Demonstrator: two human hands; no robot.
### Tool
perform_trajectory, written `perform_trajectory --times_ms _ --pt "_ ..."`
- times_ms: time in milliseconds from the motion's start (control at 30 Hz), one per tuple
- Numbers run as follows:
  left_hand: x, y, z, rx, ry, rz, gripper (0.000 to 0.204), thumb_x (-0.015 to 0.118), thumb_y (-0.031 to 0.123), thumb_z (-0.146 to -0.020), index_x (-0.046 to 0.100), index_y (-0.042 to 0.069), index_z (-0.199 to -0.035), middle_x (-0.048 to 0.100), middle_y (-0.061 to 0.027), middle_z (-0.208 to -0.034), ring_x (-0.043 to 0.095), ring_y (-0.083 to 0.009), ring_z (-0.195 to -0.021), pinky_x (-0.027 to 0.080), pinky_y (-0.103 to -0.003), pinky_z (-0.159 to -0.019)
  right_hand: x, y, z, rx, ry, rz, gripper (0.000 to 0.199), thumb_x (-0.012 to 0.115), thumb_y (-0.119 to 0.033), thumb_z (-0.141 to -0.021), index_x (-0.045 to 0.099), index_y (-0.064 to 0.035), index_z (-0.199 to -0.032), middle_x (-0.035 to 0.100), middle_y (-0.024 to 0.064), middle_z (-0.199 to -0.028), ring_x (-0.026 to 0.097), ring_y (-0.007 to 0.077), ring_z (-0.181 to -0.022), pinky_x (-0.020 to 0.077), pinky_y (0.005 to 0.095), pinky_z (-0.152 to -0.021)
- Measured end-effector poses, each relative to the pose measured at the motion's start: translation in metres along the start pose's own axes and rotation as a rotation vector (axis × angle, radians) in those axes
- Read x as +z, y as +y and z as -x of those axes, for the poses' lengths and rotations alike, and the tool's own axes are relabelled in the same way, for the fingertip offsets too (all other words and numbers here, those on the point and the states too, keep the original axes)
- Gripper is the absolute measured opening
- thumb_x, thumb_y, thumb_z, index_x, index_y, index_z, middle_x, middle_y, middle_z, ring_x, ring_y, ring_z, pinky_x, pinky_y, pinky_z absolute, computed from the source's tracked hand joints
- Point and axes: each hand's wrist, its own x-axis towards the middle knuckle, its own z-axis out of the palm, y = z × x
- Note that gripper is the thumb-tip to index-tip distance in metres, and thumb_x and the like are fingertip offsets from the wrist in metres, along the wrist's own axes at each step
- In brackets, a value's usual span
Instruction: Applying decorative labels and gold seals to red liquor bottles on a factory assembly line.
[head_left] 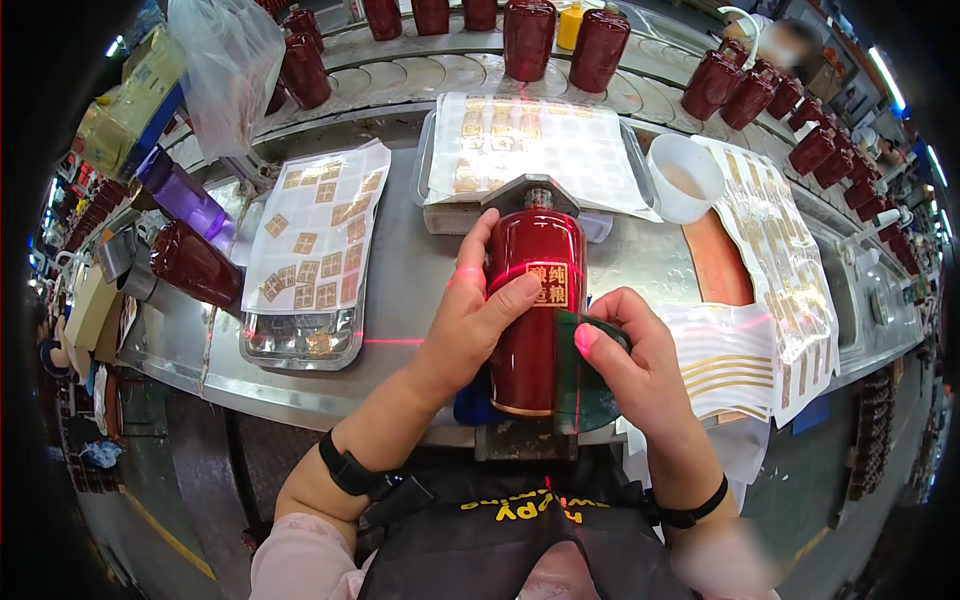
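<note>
A glossy dark red bottle (522,365) stands in front of me in a metal holder (527,443), its narrow neck at the far end. My left hand (465,318) grips its left side, with the thumb across the front beside a square gold decal (547,285). Against the bottle's lower right side lies a dark green, thin flexible piece (590,398), whose exact kind I cannot make out. My right hand (640,360) pinches it between thumb and fingers. Thin red light lines cross the bottle and both hands.
Gold decal sheets lie at left (345,215), behind the bottle (570,135) and at right (775,240). A clear tray (300,350) sits under the left sheet. Nearby are a white cup (685,178), a tilted red bottle (195,265) and a purple container (185,195). More bottles line the conveyor (440,75).
</note>
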Motion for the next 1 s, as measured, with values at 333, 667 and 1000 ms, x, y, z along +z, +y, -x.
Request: perform_trajectory --times_ms 333,667,1000 --pt "0.0001 0.0007 -0.0009 -0.003 0.008 -0.011 0.086 0.064 0.027 -0.092 0.008 -0.007 -0.148 0.043 -0.0166 -0.137 0.044 -0.0192 -0.124 0.036 -0.031 -0.105 0.0019 -0.0015 -0.0008 -0.010 0.021 0.105 0.016 0.062 -0.013 -0.089 0.054 0.0009 -0.092 0.059 0.0045 -0.075 0.052 0.0079 -0.071 0.0449 0.0257 -0.063" --pt "0.0023 -0.0019 -0.0003 0.028 0.004 0.026 0.082 0.064 0.022 -0.092 0.010 -0.008 -0.147 0.043 -0.0146 -0.137 0.046 -0.0174 -0.123 0.037 -0.030 -0.104 0.0024 -0.0043 0.0011 -0.090 0.055 0.252 0.017 0.061 -0.014 -0.089 0.055 0.0018 -0.091 0.058 0.0086 -0.071 0.052 0.0132 -0.067 0.0451 0.0299 -0.062" --pt "-0.0004 0.0000 0.0001 0.001 0.024 -0.087 0.082 0.064 0.023 -0.091 0.012 -0.009 -0.147 0.046 -0.0151 -0.135 0.046 -0.0176 -0.122 0.036 -0.030 -0.104 -0.0018 -0.0058 0.0023 -0.084 0.048 0.182 0.016 0.065 -0.012 -0.088 0.060 0.0003 -0.097 0.062 0.0066 -0.077 0.055 0.0086 -0.073 0.0464 0.0254 -0.065"
